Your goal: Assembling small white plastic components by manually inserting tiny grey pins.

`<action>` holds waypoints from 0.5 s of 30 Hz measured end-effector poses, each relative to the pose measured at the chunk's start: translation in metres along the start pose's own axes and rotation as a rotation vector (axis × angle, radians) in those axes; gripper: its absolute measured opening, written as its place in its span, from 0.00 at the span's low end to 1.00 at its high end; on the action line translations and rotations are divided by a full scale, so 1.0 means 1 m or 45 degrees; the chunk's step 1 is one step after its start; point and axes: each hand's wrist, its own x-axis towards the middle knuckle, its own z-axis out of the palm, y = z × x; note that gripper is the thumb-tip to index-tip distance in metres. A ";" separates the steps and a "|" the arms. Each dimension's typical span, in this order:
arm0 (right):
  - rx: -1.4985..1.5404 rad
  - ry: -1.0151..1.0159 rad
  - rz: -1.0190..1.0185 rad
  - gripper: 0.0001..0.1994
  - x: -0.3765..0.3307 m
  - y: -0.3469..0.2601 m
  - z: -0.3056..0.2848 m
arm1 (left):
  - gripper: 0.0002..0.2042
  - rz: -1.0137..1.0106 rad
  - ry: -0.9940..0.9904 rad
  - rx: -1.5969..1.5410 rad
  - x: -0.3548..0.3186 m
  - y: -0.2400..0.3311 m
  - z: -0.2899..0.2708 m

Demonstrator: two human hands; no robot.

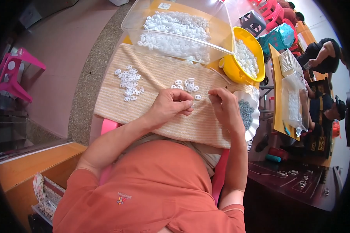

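My left hand [172, 104] is closed in a pinch over the striped cloth, and whatever sits at its fingertips is too small to make out. To its right, my right hand [226, 105] has thumb and forefinger drawn together, their contents hidden. Between the two lies a single white oval plastic piece with holes [197, 97]. Just beyond is a small group of similar white pieces [186, 85], and a larger loose pile [129, 82] lies to the left. Beside my right wrist, a white wavy-rimmed dish [254, 130] holds many tiny grey parts [245, 113].
A clear plastic bin [182, 43] full of white pieces stands at the table's far side. Right of it is a yellow basin [260, 58] of round whitish parts. A pink stool [15, 72] is on the floor at left. People work at another table [279, 99] on the right.
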 end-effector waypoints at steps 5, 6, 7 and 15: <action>0.780 0.052 0.399 0.06 -0.020 -0.008 0.025 | 0.09 -0.014 -0.069 -0.072 0.000 0.001 0.002; 0.783 0.050 0.398 0.06 -0.021 -0.012 0.029 | 0.10 -0.027 -0.068 -0.072 0.000 0.001 0.002; 0.903 0.068 0.419 0.06 -0.022 -0.016 0.032 | 0.10 -0.028 -0.065 -0.070 0.000 0.002 0.002; 1.228 0.100 0.423 0.07 -0.029 -0.027 0.041 | 0.10 -0.053 -0.107 -0.167 -0.001 0.003 0.001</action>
